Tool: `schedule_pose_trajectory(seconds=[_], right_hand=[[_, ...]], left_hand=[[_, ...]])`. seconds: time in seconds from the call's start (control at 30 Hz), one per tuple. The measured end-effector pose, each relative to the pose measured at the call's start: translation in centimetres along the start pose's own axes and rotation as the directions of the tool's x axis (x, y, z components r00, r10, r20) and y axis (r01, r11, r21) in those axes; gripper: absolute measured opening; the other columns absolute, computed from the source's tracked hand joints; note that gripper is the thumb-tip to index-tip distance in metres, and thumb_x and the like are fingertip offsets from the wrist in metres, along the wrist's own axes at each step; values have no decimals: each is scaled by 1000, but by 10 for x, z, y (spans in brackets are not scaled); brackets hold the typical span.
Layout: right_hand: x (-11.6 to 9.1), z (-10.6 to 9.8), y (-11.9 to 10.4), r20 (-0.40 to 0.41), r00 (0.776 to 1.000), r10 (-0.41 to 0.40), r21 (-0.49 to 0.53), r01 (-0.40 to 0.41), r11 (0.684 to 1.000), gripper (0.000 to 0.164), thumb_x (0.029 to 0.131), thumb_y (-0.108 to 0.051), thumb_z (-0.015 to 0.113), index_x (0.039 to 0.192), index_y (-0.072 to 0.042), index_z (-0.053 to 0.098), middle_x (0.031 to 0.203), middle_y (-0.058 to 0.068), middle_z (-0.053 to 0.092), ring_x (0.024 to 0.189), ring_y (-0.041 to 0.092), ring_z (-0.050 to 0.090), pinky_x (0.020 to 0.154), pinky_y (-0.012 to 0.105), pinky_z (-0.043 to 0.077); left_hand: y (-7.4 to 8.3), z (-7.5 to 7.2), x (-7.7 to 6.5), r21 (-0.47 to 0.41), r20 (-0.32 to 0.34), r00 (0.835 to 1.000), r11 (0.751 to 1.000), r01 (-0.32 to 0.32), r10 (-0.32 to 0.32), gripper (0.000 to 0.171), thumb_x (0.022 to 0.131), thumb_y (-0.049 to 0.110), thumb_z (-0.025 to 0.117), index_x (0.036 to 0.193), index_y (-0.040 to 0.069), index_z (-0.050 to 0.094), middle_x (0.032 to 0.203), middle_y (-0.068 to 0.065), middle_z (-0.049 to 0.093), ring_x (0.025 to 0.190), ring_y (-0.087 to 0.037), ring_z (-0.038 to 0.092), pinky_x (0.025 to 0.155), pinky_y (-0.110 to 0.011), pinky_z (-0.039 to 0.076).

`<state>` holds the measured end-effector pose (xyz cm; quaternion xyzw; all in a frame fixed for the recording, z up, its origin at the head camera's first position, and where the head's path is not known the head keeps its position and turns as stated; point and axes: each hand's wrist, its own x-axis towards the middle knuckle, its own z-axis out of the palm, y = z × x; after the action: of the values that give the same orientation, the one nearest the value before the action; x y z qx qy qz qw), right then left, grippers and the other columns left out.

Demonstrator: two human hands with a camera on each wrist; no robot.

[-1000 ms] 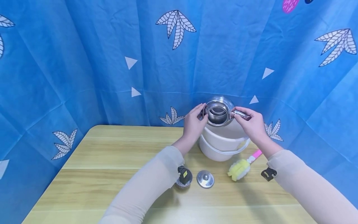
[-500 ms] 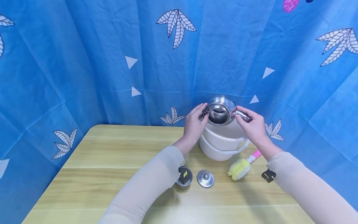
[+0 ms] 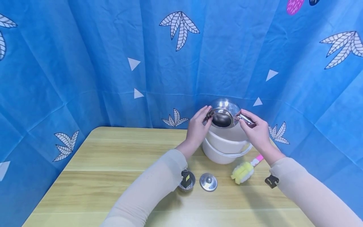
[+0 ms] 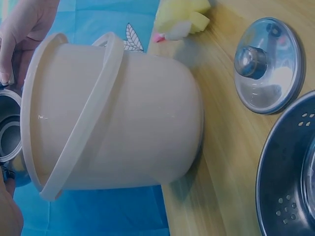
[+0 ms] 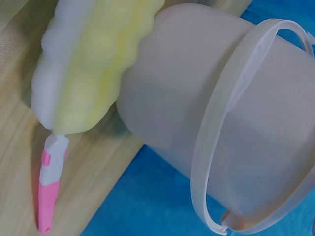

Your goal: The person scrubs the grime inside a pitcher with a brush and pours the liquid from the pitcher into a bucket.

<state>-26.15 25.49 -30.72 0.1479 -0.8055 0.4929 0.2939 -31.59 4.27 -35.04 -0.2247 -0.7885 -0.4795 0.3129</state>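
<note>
A shiny stainless steel teapot [image 3: 225, 104], lidless, is held tilted above the mouth of a white bucket [image 3: 221, 143], its round opening facing down toward me. With thumb and fingers, my left hand [image 3: 195, 127] grips the pot's left side by a dark part, mostly covered by the fingers. On the other side, my right hand [image 3: 257, 127] pinches a shiny tube-like part sticking out of the pot, probably the spout. In the left wrist view, part of the teapot [image 4: 18, 169] shows beside the bucket rim. The right wrist view shows the bucket, not the hand.
A metal lid [image 3: 208, 182] lies on the wooden table [image 3: 119, 157]. Beside it is a perforated metal strainer [image 4: 268, 184], partly behind the left wrist camera in the head view. A yellow-and-white sponge brush [image 3: 242, 172] with a pink handle [image 5: 47, 206] lies right. Blue curtain [image 3: 113, 63] hangs behind.
The teapot has tipped further, its opening turning more downward and more of its rounded body showing. Both hands keep their grip and shift only slightly. Bucket, lid, strainer and brush stay put.
</note>
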Motion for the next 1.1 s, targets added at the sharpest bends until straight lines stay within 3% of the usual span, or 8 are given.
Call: schedule_pose_trajectory(seconds=[0.27,0.43,0.7,0.9,1.1], right_hand=[[2,2,37,-35,999,-23,-34,21,999,40,90,4,70,129,-1,66,134,17,63,110,-5,58,82,9,51],[2,2,46,-44,997,-63,-32,62,998,40,88,3,71,128,-5,68,133,11,64,116,-1,58,87,12,51],[-2,4,44,-60,990,-131,-45,128,991,42,85,11,70,125,0,69,132,15,65,116,-5,57,87,12,50],[-8,4,17,-62,980,-187,-53,184,982,38,84,16,67,122,10,66,129,26,62,117,-5,57,89,11,49],[-10,3,8,-62,972,-227,-92,221,971,37,84,16,68,121,9,67,129,24,64,118,-6,56,91,10,47]], left_hand=[[-1,1,-2,47,6,1000,998,-29,29,51,92,6,72,141,14,58,146,-6,54,131,-23,55,99,-14,43],[-1,2,-3,49,3,999,998,-37,37,51,92,6,72,141,14,59,146,-6,54,130,-24,55,99,-14,43],[-2,1,-5,99,13,998,993,-67,66,51,93,10,72,142,16,58,146,-5,55,129,-23,57,106,-22,42],[-1,1,-6,125,10,994,986,-113,113,50,93,11,71,142,14,58,145,-7,55,129,-24,57,106,-24,42],[0,1,-5,145,11,991,980,-137,136,51,93,11,72,142,13,58,145,-8,55,128,-25,57,106,-29,44]])
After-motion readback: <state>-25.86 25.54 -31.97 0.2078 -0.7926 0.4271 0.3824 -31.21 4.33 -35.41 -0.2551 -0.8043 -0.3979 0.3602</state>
